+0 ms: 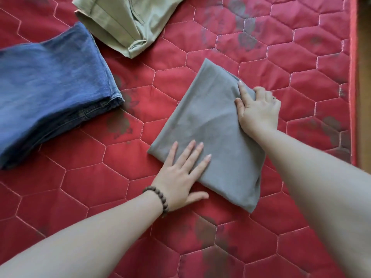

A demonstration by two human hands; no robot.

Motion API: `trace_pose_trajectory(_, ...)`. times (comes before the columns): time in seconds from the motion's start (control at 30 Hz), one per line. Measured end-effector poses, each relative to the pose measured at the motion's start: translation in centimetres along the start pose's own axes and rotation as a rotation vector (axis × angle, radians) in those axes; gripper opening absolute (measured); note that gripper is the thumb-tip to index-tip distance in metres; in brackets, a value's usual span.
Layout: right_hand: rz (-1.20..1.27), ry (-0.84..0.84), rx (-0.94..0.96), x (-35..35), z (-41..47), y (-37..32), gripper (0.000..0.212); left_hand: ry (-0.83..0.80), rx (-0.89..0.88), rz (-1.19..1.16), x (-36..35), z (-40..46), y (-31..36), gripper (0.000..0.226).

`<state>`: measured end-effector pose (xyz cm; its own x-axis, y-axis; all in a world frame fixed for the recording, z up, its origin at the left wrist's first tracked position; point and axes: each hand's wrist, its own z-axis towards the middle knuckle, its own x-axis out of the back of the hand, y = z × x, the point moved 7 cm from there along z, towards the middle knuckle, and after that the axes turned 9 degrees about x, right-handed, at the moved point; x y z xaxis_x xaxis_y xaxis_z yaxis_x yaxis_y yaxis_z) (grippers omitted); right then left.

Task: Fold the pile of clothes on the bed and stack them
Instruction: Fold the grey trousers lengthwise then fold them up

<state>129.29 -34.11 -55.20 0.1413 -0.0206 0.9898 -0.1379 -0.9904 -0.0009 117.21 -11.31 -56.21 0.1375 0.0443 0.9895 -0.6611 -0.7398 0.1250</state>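
The folded grey cloth rectangle (206, 133) lies mid-bed on the red quilted mattress (261, 57). The left hand (180, 175) presses flat; the right hand (258, 109) grips its edge (lifting one-sided could unfold it).

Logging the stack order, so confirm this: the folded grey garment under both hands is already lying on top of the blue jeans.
Not on the jeans. The head view shows the grey garment lying on the red quilted bed, apart from the blue jeans to its left. Both the left hand and the right hand are on it.
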Motion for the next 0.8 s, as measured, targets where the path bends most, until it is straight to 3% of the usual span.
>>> trace_pose_trajectory(0.07, 0.007, 0.005, -0.101, -0.4, -2.4, -1.1, 0.050, -0.033, -0.048, 0.047, -0.2, -2.2, -0.8, 0.089)
trace_pose_trajectory(0.27, 0.065, -0.056, -0.348, -0.6, -7.9, -5.5, 0.053, 0.024, -0.065, 0.089, 1.2, -5.0, -6.1, 0.057)
trace_pose_trajectory(0.37, 0.077, -0.089, -0.335, -0.6, -10.5, -9.5, 0.056, 0.032, -0.069, 0.080, 2.0, -7.9, -10.5, 0.050)
trace_pose_trajectory(0.6, 0.202, -0.098, -0.237, -1.4, -16.5, -21.5, 0.060, -0.090, -0.075, 0.159, 3.6, -16.6, -20.0, 0.063)
trace_pose_trajectory(0.73, 0.192, -0.163, -0.281, -1.2, -17.6, -23.7, 0.062, -0.237, -0.015, 0.083, 4.0, -20.2, -22.2, 0.072)
trace_pose_trajectory(0.8, 0.211, -0.097, -0.292, -0.3, -17.0, -23.6, 0.060, -0.251, 0.044, -0.018, 4.7, -20.4, -22.5, 0.069)
